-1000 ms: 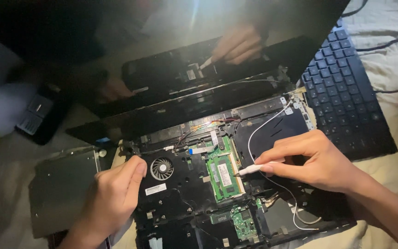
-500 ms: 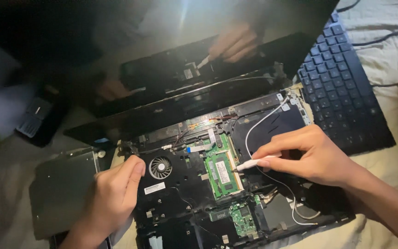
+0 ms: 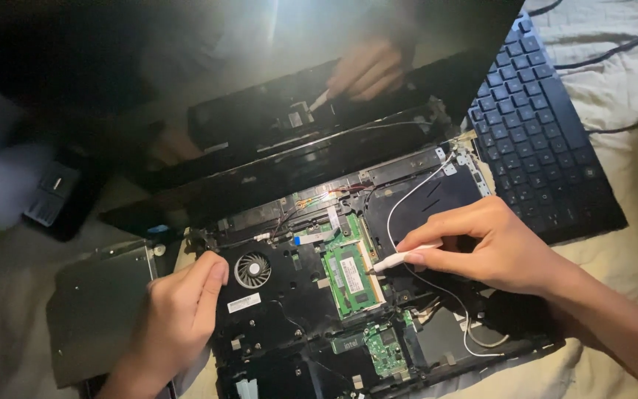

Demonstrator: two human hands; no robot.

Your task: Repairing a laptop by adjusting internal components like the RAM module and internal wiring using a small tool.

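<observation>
An opened laptop [image 3: 319, 310] lies on a pale, wrinkled bed sheet [image 3: 629, 244], its glossy dark screen [image 3: 260, 111] tilted back and mirroring both hands. The top cover and keyboard are already off: the black keyboard [image 3: 548, 140] rests on the sheet to the right, just beside the chassis, and a flat grey metal plate [image 3: 97, 310] lies at the left edge. With the innards bare, the stripping looks well along, though the main board, the fan and the memory are all in place, so I judge a good part is left to do.

Inside, the matte black frame carries a round fan [image 3: 252, 270] with fine curved blades, a green memory module [image 3: 348, 273] seated flat near the middle, and a smaller green circuit board [image 3: 385, 351] below it. A thin white cable [image 3: 407, 199] loops from the upper right hinge area down across the chassis.

The right hand [image 3: 496, 247] is closed in a pinch, thumb and forefinger gripping a slim white tool [image 3: 400, 258] (smooth, pen-like, probably plastic). Its tip sits at the right edge of the memory module; I cannot tell whether it touches the module. The left hand [image 3: 179, 318] is loosely curled and holds nothing, its fingertips pressing on the black frame just left of the fan, steadying the base.
</observation>
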